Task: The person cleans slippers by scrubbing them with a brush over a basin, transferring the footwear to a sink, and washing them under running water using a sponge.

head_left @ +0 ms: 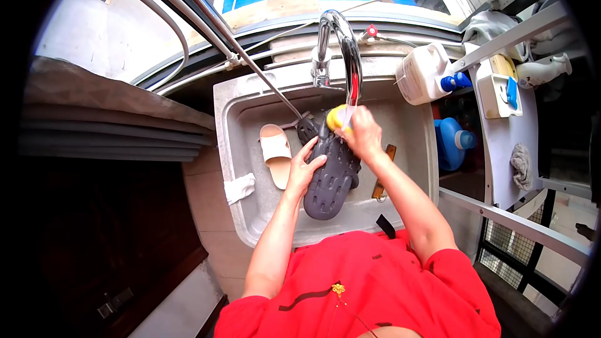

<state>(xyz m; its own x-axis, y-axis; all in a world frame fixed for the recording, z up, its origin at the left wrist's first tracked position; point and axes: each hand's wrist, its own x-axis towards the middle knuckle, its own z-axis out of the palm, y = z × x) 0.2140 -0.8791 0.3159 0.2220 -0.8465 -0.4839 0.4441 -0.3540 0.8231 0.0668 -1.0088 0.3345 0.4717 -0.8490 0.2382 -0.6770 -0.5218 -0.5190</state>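
Note:
A dark grey slipper (329,184) with many holes lies tilted over the sink (413,144), its rounded end toward me. My left hand (305,166) is closed on its left edge, thumb across the surface. Up by the tap (352,56), my right hand (365,133) is closed round a rounded yellow scrubber (336,117) and presses it on the slipper's far end. Whether it is a sponge or a brush cannot be made out. Another dark grey slipper (307,129) sits behind, partly hidden. To the left lies a beige slipper (276,155).
A white cloth (240,188) hangs over the sink's left rim. A brown strip (384,172) lies in the basin. At the right stand a white jug (424,74) with a blue cap, a blue bottle (451,144) and a metal rack (526,222). A metal pipe (250,66) slants into the sink.

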